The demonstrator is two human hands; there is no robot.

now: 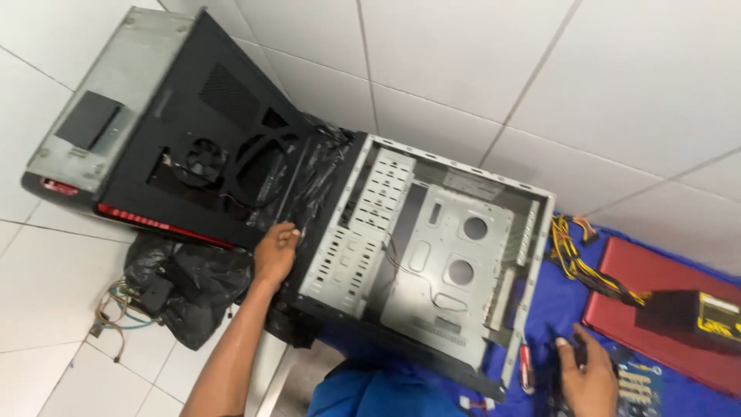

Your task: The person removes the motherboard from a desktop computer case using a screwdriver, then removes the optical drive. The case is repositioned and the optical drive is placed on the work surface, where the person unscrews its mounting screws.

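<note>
Right hand (588, 378) — cut off, grip unclear

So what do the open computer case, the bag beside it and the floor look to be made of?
Open computer case: bare sheet metal, matt grey, with punched holes and folded edges. Bag: thin black plastic, crinkled and glossy. Floor: probably glazed ceramic tile, white with grout lines.

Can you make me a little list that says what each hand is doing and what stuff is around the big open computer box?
left hand: rests on the front edge of the open computer case
right hand: on the blue cloth, fingers around a small dark thing I cannot make out
second case: black with a red stripe, lies beside the open one
black plastic bag: crumpled on the tiled floor
power supply: black and yellow, with a bundle of wires
red flat panel: lies under the power supply
</note>
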